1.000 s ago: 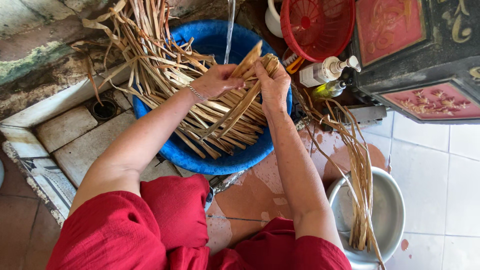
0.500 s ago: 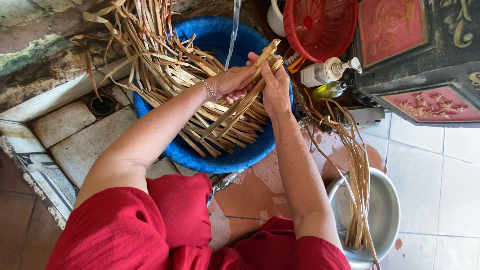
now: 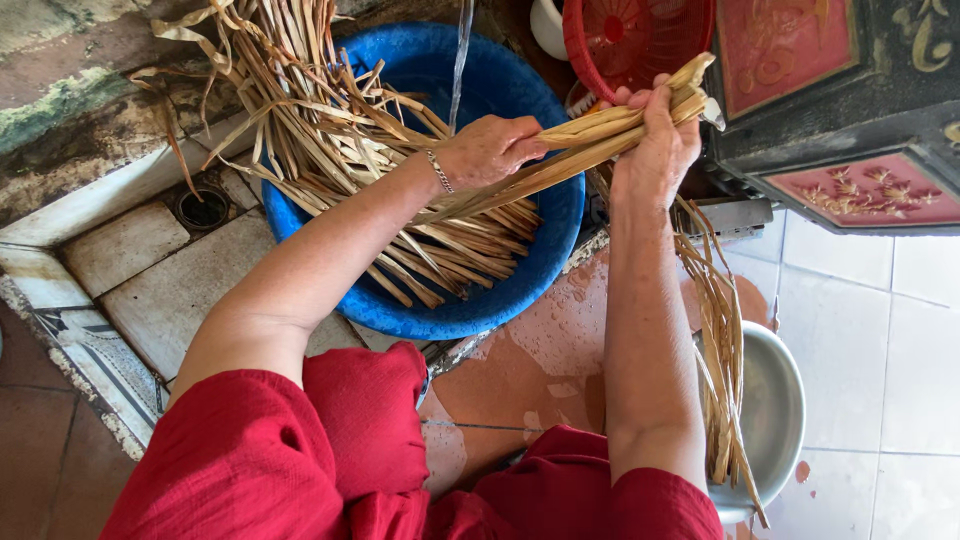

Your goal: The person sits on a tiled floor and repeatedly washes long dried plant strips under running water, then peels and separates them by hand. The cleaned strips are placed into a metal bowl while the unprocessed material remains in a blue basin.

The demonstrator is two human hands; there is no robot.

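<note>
Soft daylight, even and bright. Faint shadows under the arms. Mild glare on wet floor [image 3: 560, 340] and steel bowl [image 3: 775, 420]. Focus sharp; slight wide-angle stretch at edges.

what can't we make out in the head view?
- Round blue plastic basin: its water, if any, hidden under tan dried leaf strips.
- Red plastic basket: cut off by top edge.
- Round metal bowl: contents hidden by right forearm.
- Right hand palm: faces away, wrapped round the bundle.
</note>
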